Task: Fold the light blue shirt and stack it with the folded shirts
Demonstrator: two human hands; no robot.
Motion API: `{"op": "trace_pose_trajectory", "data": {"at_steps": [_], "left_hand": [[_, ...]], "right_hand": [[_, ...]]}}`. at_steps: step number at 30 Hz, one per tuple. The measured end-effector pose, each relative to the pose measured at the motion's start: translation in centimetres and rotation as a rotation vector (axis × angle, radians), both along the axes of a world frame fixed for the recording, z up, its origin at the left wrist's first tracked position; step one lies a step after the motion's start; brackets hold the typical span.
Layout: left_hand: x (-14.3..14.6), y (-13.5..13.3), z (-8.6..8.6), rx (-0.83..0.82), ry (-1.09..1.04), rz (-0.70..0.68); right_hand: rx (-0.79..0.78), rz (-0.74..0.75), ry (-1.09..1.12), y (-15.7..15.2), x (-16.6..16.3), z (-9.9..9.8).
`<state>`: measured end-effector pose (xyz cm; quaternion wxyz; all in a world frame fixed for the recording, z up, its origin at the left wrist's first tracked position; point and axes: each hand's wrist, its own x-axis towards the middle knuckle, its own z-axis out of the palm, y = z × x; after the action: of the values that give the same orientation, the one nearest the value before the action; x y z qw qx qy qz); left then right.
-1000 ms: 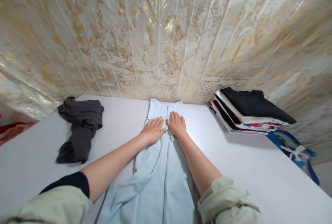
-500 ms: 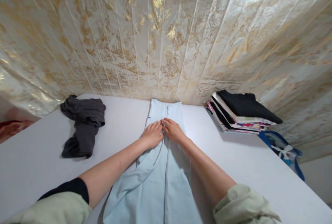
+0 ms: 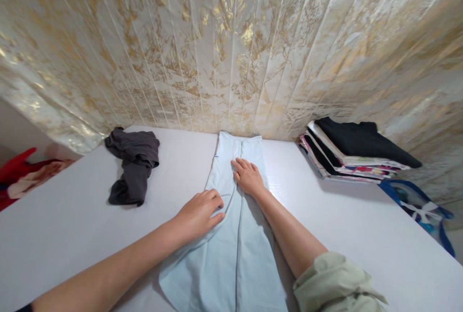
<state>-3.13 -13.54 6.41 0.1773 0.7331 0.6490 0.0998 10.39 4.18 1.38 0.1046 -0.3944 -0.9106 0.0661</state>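
Left hand (image 3: 198,213) slid back along pale blue trousers (image 3: 231,235).

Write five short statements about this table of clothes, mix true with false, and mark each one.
1. Both the left hand and the right hand touch the light blue garment. True.
2. The right hand lies nearer the wall than the left hand. True.
3. The dark grey garment is neatly folded. False: it lies crumpled on the table.
4. The stack of folded clothes sits at the left end of the table. False: it sits at the right end, against the wall.
5. The top piece of the stack is white. False: it is black.
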Motion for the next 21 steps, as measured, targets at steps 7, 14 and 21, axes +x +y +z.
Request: {"op": "trace_pose_trajectory", "data": {"at_steps": [7, 14, 21], "left_hand": [[1.0, -2.4, 0.7, -0.146, 0.174, -0.006], [2.3, -3.8, 4.5, -0.341, 0.027, 0.001], [3.1, -2.3, 6.6, -0.727, -0.346, -0.210]], "right_hand": [[-0.002, -0.006, 0.008, 0.0, 0.0, 0.0], [0.000, 0.000, 0.026, 0.1, 0.1, -0.1], [-0.019, 0.016, 0.031, 0.2, 0.2, 0.0]]}}
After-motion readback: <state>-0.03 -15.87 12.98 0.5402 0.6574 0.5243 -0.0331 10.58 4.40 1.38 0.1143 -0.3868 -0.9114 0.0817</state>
